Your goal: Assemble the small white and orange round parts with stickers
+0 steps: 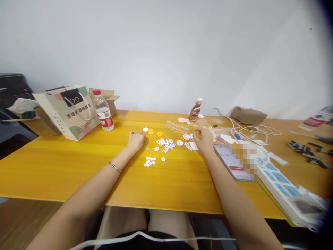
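On the yellow table, my left hand (136, 141) rests left of the small parts, fingers curled around something too small to make out. My right hand (204, 139) is by the white round pieces (186, 137) at the right, thumb and fingers apart; what lies under its fingers is partly hidden. Between the hands lies a pile of white openwork pieces (168, 144). Small white discs (148, 161) are grouped nearer the front, with a single disc (163, 159) beside them. Yellow discs (159, 134) and a white disc (145, 129) sit behind. A clear plastic tray (177, 127) lies farther back.
A paper bag (75, 114) and a water bottle (104, 113) stand at the left. A brown drink bottle (195, 110) is at the back. A phone (229, 161), a power strip (281, 184) and white cables (249, 130) lie at the right.
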Motion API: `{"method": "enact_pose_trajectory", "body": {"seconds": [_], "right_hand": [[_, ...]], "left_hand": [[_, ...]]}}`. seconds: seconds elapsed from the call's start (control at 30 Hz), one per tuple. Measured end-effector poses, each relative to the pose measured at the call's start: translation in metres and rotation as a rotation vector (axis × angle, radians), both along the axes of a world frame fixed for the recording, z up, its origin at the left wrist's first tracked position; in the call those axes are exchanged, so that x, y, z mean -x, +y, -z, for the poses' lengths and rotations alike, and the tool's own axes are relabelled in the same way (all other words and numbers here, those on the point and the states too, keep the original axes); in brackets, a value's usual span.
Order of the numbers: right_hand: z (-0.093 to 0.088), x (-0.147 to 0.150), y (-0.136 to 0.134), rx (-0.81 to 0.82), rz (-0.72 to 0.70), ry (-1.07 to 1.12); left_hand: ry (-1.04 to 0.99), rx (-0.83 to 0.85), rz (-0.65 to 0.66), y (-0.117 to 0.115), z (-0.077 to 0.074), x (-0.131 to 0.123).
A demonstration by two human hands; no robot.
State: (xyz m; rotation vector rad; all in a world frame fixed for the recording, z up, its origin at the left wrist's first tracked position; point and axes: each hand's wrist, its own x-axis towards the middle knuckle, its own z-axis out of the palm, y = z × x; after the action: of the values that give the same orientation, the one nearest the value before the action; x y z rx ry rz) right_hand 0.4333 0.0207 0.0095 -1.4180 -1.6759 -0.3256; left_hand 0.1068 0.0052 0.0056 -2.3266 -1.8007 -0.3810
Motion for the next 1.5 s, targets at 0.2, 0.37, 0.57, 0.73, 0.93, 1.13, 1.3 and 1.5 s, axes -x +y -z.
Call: {"method": "enact_pose_trajectory", "body": {"seconds": [0.2,0.37,0.57,0.73,0.93,1.13,1.3,1.5], "right_hand": [[0.001,0.007,-0.003,0.033,-0.053,-0.003],[-0.003,0.012,-0.008,0.048,-0.094,0.019],[-0.004,0.015,-0.010,0.052,-0.123,0.034],[-0.006,0.018,-0.013,0.069,-0.157,0.059],[-0.010,0.032,-0.025,0.239,-0.381,0.093],[-0.012,0.060,-0.049,0.509,-0.736,0.017],[-0.014,0.077,-0.063,0.666,-0.901,-0.044],[-0.007,0.081,-0.062,0.734,-0.912,-0.075]], "left_hand": [[-0.067,-0.032,0.119,-0.016,-0.009,-0.007],[-0.195,0.022,0.660,-0.050,-0.022,-0.025],[-0.140,0.123,0.826,-0.067,-0.023,-0.040],[-0.159,0.150,0.808,-0.063,-0.024,-0.035],[-0.146,0.029,0.510,-0.041,-0.027,-0.009],[-0.056,0.075,0.262,-0.022,-0.022,0.018],[-0.041,0.118,0.315,-0.022,-0.022,0.018],[-0.012,0.163,0.341,-0.026,-0.026,0.011]]}}
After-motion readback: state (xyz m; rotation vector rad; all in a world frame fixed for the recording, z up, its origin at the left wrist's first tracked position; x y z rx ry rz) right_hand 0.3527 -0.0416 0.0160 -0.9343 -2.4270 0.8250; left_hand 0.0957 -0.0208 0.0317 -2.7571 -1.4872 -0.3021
